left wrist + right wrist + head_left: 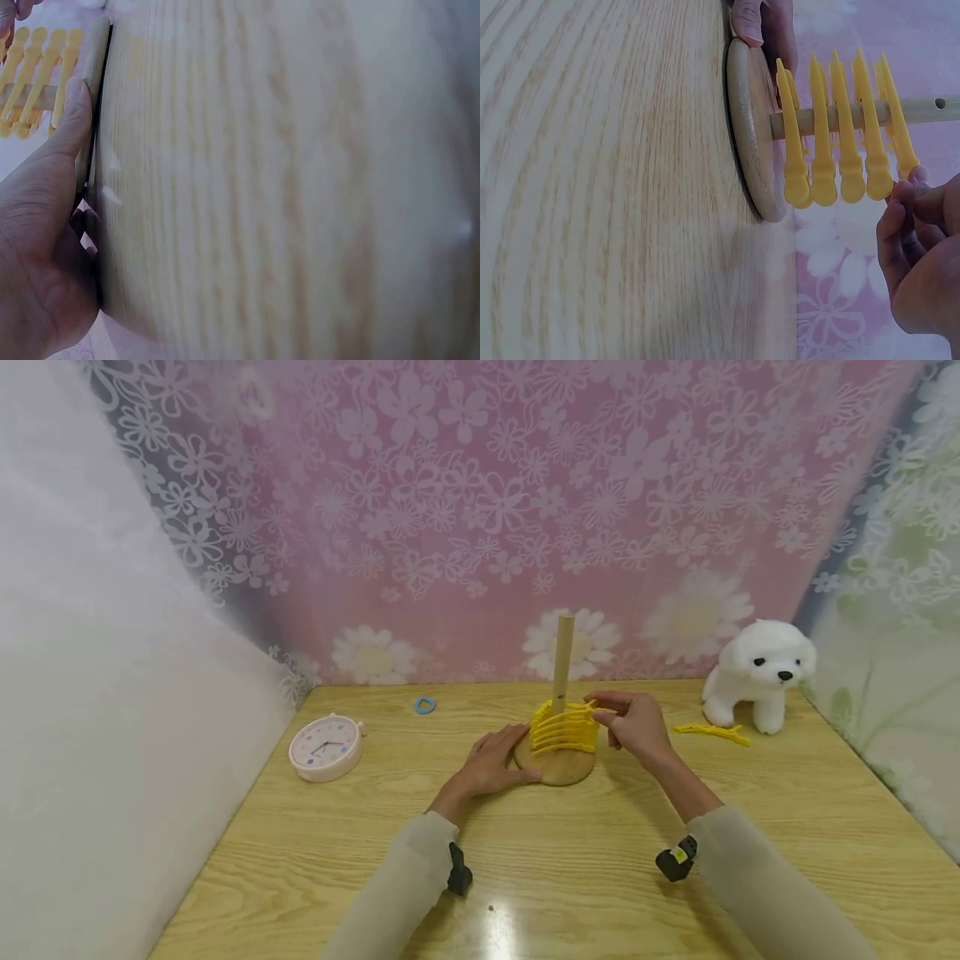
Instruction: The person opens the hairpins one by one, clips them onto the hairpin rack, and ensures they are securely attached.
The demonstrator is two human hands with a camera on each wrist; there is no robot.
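Note:
A round wooden base (562, 770) with an upright wooden pole (563, 656) stands on the table. Several yellow alligator hair clips (841, 142) sit one above another along the pole's lower part. My left hand (491, 763) holds the base by its edge, thumb and fingers spread round its rim. Between thumb and fingertips, my right hand (639, 727) pinches the rounded end of the topmost hair clip (897, 124), which lies across the pole. Another yellow hair clip (712, 732) lies loose on the table, right of my right hand.
A pink alarm clock (326, 748) lies face up at the left. Near the back edge is a small blue ring (425, 705). A white plush dog (761, 672) stands at the back right, behind the loose clip. A flowered curtain (480, 527) hangs behind the table.

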